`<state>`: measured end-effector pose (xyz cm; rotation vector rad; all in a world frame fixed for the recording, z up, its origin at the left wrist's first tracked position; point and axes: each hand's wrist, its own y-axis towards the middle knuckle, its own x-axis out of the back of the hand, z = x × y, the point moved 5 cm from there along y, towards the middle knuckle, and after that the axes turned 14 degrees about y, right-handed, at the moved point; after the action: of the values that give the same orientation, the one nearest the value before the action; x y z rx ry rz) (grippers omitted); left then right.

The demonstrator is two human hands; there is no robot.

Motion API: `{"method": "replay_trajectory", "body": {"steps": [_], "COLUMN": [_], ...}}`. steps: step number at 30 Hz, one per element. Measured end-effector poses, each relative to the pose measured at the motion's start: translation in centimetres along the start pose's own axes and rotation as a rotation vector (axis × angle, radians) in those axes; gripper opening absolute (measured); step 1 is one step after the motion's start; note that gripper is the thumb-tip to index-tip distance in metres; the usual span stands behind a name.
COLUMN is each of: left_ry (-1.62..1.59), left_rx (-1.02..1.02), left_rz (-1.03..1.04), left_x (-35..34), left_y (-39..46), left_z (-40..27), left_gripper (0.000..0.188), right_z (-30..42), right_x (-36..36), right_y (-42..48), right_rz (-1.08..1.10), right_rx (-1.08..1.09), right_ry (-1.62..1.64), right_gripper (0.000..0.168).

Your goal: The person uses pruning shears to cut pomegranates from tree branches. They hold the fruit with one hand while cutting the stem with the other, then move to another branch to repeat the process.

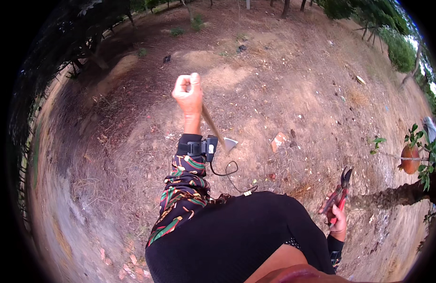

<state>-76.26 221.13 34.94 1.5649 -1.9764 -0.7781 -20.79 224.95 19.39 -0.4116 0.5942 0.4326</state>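
My left hand (189,92) is curled into a fist at the end of a wooden handle (211,122), which slants down to a metal hoe blade (230,144) at the ground. The part of the handle inside the fist is hidden. On the left wrist sits a strapped black device (210,148) with a cable (226,172) trailing to my waist. Low on the right, my right hand (336,215) holds red-handled pruning shears (343,187). Their blades point up and stand slightly apart.
A reddish pomegranate (410,159) hangs on a leafy twig at the right, above a thick rough branch (391,194). A broken brick piece (278,141) lies ahead on dry, littered soil (257,109). Brick fragments (133,267) lie at lower left. Trees (94,53) border the ground.
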Motion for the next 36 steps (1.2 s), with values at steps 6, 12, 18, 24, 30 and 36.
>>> {"method": "replay_trajectory", "body": {"steps": [6,12,18,24,30,36], "left_ry": [-0.090,-0.160,-0.174,-0.129,-0.197,-0.230], "left_rx": [0.109,0.081,0.054,0.069,0.043,0.029], "left_rz": [0.029,0.017,0.023,0.116,0.251,0.350], "left_x": [1.3,2.5,2.0,0.7,0.0,-1.2], "left_y": [0.8,2.2,2.4,3.8,3.9,3.7], "left_z": [-1.1,0.4,0.6,0.6,-1.3,-2.2], "left_gripper": [0.032,0.032,0.033,0.030,0.030,0.033], "right_z": [0.1,-0.6,-1.7,-1.9,-0.5,0.1], "right_x": [-0.4,-0.7,-1.9,-2.5,-3.0,-2.4], "right_y": [0.9,2.4,3.9,4.2,3.1,4.7], "right_rz": [0.030,0.021,0.023,-0.053,-0.104,-0.112], "right_rx": [0.034,0.058,0.141,0.177,0.207,0.209], "right_ry": [0.037,-0.037,-0.098,-0.162,-0.186,-0.165], "right_gripper": [0.063,0.061,0.061,0.058,0.051,0.051]}}
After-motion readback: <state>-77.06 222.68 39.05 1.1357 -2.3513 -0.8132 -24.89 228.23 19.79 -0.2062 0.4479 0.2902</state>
